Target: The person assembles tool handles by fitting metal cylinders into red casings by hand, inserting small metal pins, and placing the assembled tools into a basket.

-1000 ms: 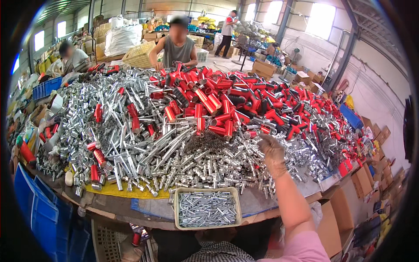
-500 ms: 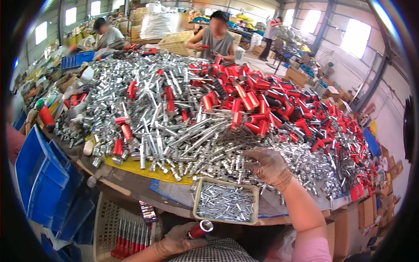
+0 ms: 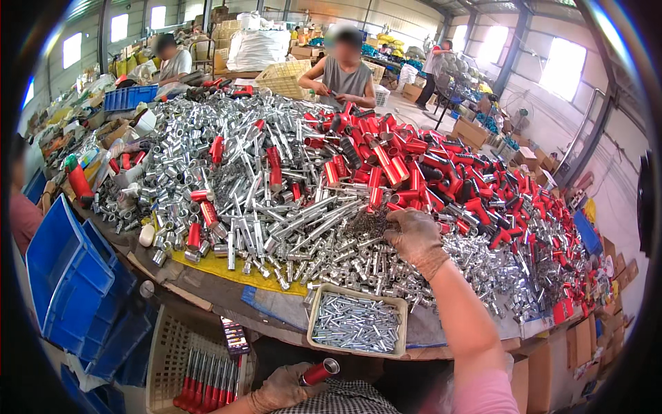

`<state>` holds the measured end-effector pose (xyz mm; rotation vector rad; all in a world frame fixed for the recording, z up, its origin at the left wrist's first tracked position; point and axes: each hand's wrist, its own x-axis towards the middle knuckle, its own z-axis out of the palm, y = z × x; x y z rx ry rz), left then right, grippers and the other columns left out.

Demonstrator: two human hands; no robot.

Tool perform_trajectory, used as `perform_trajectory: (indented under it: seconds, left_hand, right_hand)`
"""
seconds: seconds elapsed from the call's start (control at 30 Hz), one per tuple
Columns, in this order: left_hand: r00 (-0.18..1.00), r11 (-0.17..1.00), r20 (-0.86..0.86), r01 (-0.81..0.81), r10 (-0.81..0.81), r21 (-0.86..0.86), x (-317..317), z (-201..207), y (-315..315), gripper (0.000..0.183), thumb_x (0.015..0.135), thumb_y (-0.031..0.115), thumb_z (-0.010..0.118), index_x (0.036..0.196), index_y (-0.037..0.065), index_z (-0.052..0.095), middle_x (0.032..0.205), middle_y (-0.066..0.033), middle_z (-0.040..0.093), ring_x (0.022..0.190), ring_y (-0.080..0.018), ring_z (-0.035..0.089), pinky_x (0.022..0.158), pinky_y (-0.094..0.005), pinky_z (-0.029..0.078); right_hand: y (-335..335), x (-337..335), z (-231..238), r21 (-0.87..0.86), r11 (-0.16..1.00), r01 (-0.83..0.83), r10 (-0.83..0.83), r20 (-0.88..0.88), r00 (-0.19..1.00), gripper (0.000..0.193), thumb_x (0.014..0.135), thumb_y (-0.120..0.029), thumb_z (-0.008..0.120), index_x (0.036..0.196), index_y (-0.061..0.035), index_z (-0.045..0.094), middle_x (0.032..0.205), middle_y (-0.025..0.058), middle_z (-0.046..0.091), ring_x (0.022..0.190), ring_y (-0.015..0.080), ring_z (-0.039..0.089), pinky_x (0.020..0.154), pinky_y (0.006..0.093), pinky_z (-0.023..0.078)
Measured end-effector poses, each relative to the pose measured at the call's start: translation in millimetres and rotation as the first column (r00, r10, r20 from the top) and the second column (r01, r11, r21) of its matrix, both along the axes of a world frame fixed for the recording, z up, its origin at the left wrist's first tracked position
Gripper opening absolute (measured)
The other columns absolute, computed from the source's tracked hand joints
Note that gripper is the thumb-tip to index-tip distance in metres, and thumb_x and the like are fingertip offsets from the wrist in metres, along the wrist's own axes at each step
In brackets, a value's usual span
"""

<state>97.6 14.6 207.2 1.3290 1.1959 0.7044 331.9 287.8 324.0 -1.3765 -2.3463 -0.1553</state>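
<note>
In my left hand (image 3: 284,388), low in front of my body, is a red tube (image 3: 318,373) with a bright metal rim, its hollow end tilted up to the right. My gloved right hand (image 3: 418,238) reaches over the heap, its fingers bent and apart at the edge of a patch of small dark coiled parts (image 3: 364,226), perhaps springs. No held piece shows there. Close to that hand lie silvery metal fittings (image 3: 338,259) and red tubular parts (image 3: 376,178). A pale tray (image 3: 312,319) full of short metal pins (image 3: 355,323) stands at the table's near edge.
A beige crate (image 3: 160,345) at lower left holds several red-handled metal rods (image 3: 207,378), with a small printed box (image 3: 235,336) on its rim. Blue bins (image 3: 65,272) stack at far left. Red and black handles (image 3: 455,172) pile at right. Co-workers (image 3: 348,72) stand across the heap.
My right hand has moved forward, away from me, to the dark coiled parts. The red tube in my left hand has dipped lower and tipped further sideways. The view has shifted slightly.
</note>
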Motion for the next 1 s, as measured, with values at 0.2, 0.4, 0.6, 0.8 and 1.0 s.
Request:
perform_trajectory:
  seconds: [0.2, 0.4, 0.6, 0.8, 1.0]
  left_hand:
    - [0.99, 0.996, -0.141, 0.01, 0.002, 0.084, -3.4, -6.6, -0.9, 0.045, 0.079, 0.043, 0.074, 0.105, 0.008, 0.062, 0.087, -0.0132, 0.065, 0.083, -0.0276, 0.064, 0.079, -0.0356, 0.049]
    - [0.993, 1.0, 0.118, -0.024, 0.023, 0.008, -4.6, -27.7, -10.3, 0.038, 0.079, 0.024, 0.079, 0.107, 0.004, 0.062, 0.098, -0.0047, 0.067, 0.09, -0.0132, 0.061, 0.083, -0.0283, 0.048]
    - [0.995, 0.995, 0.019, -0.096, 0.096, -0.032, -4.1, 6.3, -7.8, 0.039, 0.077, 0.022, 0.08, 0.108, 0.005, 0.063, 0.099, -0.0051, 0.067, 0.093, -0.0142, 0.061, 0.084, -0.0282, 0.048]
    - [0.961, 0.96, -0.166, -0.183, 0.22, 0.212, -19.3, -0.8, -0.6, 0.041, 0.073, 0.029, 0.082, 0.103, 0.005, 0.066, 0.089, -0.0068, 0.068, 0.084, -0.0176, 0.064, 0.078, -0.0302, 0.051]
    - [0.982, 0.97, 0.026, -0.189, 0.187, 0.156, -10.0, 12.0, 16.9, 0.036, 0.074, 0.028, 0.081, 0.099, 0.006, 0.066, 0.08, -0.0031, 0.066, 0.073, -0.0123, 0.06, 0.07, -0.0284, 0.049]
  right_hand:
    - [-17.4, -57.9, -0.2, -0.087, 0.971, -0.224, 0.232, 0.093, 0.968, 0.026, 0.083, -0.034, 0.059, 0.09, -0.0101, 0.067, 0.093, 0.0109, 0.066, 0.094, 0.0293, 0.062, 0.086, 0.0421, 0.048]
    - [13.5, -166.9, -23.6, -0.23, 0.969, -0.087, 0.167, 0.357, 0.919, 0.033, 0.083, -0.03, 0.06, 0.089, 0.0004, 0.072, 0.092, 0.0191, 0.069, 0.089, 0.032, 0.068, 0.08, 0.0406, 0.054]
    - [57.0, -172.3, -68.1, -0.227, 0.974, 0.014, 0.051, 0.277, 0.959, 0.028, 0.082, -0.025, 0.06, 0.088, -0.0015, 0.072, 0.091, 0.0196, 0.069, 0.088, 0.0322, 0.069, 0.075, 0.0425, 0.055]
    - [31.8, -95.3, -17.5, -0.253, 0.917, -0.309, -0.006, -0.781, 0.624, 0.023, 0.09, -0.019, 0.057, 0.104, -0.0016, 0.064, 0.082, 0.01, 0.066, 0.073, 0.0216, 0.063, 0.068, 0.034, 0.051]
    - [-137.5, -21.8, 13.1, -0.628, 0.508, -0.59, 0.211, -0.573, 0.792, 0.024, 0.09, -0.012, 0.063, 0.113, -0.0038, 0.062, 0.094, 0.0077, 0.067, 0.086, 0.0178, 0.065, 0.077, 0.0311, 0.051]
